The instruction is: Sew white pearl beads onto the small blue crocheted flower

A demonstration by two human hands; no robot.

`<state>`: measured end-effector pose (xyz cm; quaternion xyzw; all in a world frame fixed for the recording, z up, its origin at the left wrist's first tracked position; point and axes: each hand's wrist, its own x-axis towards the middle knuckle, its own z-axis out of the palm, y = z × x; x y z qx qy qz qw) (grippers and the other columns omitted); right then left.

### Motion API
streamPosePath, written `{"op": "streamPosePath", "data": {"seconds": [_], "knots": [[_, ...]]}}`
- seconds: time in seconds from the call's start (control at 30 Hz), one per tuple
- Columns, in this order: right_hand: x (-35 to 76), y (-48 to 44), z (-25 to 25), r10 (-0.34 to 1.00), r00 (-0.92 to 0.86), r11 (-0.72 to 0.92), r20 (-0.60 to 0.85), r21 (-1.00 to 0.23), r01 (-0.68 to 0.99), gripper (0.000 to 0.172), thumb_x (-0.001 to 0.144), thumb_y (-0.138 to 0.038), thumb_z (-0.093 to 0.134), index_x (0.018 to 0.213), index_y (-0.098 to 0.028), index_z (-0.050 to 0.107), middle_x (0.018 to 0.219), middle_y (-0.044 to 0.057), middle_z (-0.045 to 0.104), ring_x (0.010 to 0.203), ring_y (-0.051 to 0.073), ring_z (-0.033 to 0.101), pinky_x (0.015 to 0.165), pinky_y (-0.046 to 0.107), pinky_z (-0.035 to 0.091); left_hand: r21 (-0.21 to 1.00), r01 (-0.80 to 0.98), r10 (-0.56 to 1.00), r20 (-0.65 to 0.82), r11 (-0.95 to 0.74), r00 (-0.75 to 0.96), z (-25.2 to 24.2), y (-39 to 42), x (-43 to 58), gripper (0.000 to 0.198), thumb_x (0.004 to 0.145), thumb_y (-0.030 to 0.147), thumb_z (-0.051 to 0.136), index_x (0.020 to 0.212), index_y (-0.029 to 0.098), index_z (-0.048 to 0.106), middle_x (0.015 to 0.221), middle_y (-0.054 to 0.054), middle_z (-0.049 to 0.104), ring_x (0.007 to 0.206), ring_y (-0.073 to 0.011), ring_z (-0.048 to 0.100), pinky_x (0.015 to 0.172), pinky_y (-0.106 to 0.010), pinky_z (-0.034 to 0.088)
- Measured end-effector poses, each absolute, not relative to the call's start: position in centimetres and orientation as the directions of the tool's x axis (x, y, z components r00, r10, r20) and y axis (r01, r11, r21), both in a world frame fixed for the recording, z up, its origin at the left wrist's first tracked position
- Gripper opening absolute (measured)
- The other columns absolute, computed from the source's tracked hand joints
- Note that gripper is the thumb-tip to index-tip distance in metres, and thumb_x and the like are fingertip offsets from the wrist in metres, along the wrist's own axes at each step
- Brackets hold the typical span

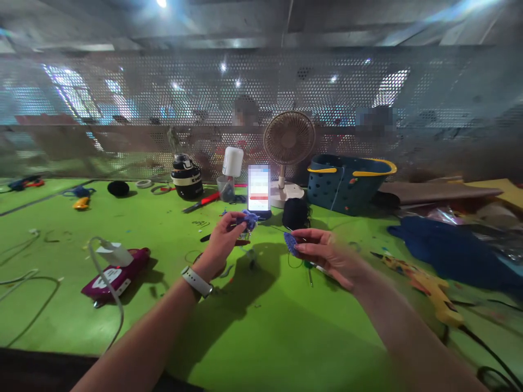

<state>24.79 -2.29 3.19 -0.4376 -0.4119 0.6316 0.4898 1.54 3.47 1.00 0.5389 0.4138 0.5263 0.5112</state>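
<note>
I judge this mid-stitch: above the green worktop (261,337) my left hand (223,239) has its fingers closed on a blue crochet clump (249,219), my right hand (327,255) pinches a blue crochet patch (291,243), and the thin strand (280,229) between them calls for steady tension.

Blurry right hand (332,257); illegible phone (259,188)

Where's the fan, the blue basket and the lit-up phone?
fan (289,139), head view, middle of its round grille.
blue basket (347,190), head view, its front wall.
phone (259,188), head view, its lit screen.
</note>
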Motion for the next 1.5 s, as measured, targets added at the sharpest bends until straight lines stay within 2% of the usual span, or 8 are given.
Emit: {"op": "streamPosePath", "data": {"seconds": [0.27,0.43,0.87,0.97,1.1,1.23,1.37,1.5], "knots": [[23.2,-2.1,1.3,0.99,-0.09,-0.125,-0.105,-0.958,-0.258,0.031,0.062,-0.014,0.082,0.092,-0.017,0.073,0.093,0.004,0.075,0.081,0.012,0.07,0.082,0.025,0.055,0.968,-0.237,0.958,-0.015,0.086,0.287,1.9,1.0,3.7,0.043,0.068,0.018,0.078,0.102,0.021,0.052,0.105,-0.004,0.062,0.086,-0.0148,0.062,0.071,-0.029,0.054],[21.5,-2.2,0.7,0.997,-0.013,-0.071,-0.07,-0.966,-0.247,0.035,0.057,-0.021,0.085,0.088,-0.017,0.07,0.083,0.003,0.073,0.076,0.014,0.069,0.079,0.03,0.056,0.947,-0.314,0.942,0.04,0.071,0.332,1.1,0.5,4.2,0.054,0.062,0.01,0.081,0.105,0.021,0.05,0.103,-0.004,0.063,0.083,-0.0138,0.063,0.079,-0.031,0.05],[22.2,-2.2,1.5,0.997,0.075,0.014,0.005,-0.993,-0.115,0.033,0.056,-0.031,0.085,0.082,-0.019,0.069,0.077,0.001,0.071,0.071,0.015,0.067,0.075,0.031,0.056,0.951,-0.306,0.939,0.059,0.05,0.339,0.3,1.3,3.8,0.053,0.065,0.005,0.077,0.107,0.02,0.048,0.1,-0.004,0.064,0.086,-0.0155,0.064,0.081,-0.033,0.049],[23.5,-2.0,2.0,0.97,0.219,0.107,0.107,-0.994,0.012,0.028,0.062,-0.034,0.081,0.084,-0.02,0.069,0.08,0.004,0.072,0.074,0.019,0.068,0.075,0.035,0.056,0.948,-0.314,0.938,0.063,0.05,0.34,0.1,1.4,3.8,0.053,0.064,0.005,0.077,0.107,0.02,0.049,0.098,-0.003,0.063,0.083,-0.0136,0.064,0.08,-0.031,0.049],[25.0,-1.8,1.7,0.796,0.392,0.242,0.46,-0.837,0.491,0.017,0.077,-0.031,0.067,0.09,-0.02,0.07,0.093,0.008,0.071,0.088,0.025,0.065,0.083,0.044,0.051,0.947,-0.312,0.938,0.041,0.074,0.345,0.4,1.2,3.8,0.053,0.065,0.002,0.075,0.107,0.02,0.049,0.099,-0.003,0.063,0.083,-0.0135,0.064,0.079,-0.03,0.049],[24.9,-1.8,1.0,0.707,0.056,0.422,0.705,-0.484,0.767,0.018,0.082,-0.023,0.062,0.098,-0.022,0.071,0.101,0.009,0.068,0.1,0.027,0.059,0.092,0.048,0.045,0.941,-0.323,0.935,0.024,0.098,0.353,0.7,1.0,3.8,0.053,0.065,0.0,0.075,0.106,0.018,0.049,0.099,-0.004,0.063,0.085,-0.0139,0.064,0.08,-0.03,0.05],[24.1,-1.8,0.8,0.663,-0.316,0.652,0.679,-0.317,0.688,0.031,0.082,-0.014,0.062,0.111,-0.025,0.068,0.101,0.007,0.068,0.096,0.024,0.058,0.087,0.044,0.047,0.924,-0.357,0.919,0.019,0.134,0.394,0.7,1.1,3.8,0.052,0.063,-0.001,0.075,0.103,0.018,0.05,0.099,-0.004,0.064,0.084,-0.0135,0.064,0.081,-0.03,0.05],[23.6,-1.8,1.2,0.6,-0.428,0.744,0.676,-0.274,0.61,0.031,0.08,-0.008,0.063,0.106,-0.023,0.07,0.093,0.007,0.069,0.088,0.023,0.057,0.078,0.038,0.047,0.909,-0.358,0.881,-0.021,0.214,0.472,0.6,1.2,3.6,0.052,0.062,-0.002,0.075,0.104,0.019,0.051,0.098,-0.004,0.064,0.081,-0.0127,0.063,0.078,-0.029,0.051]]}}
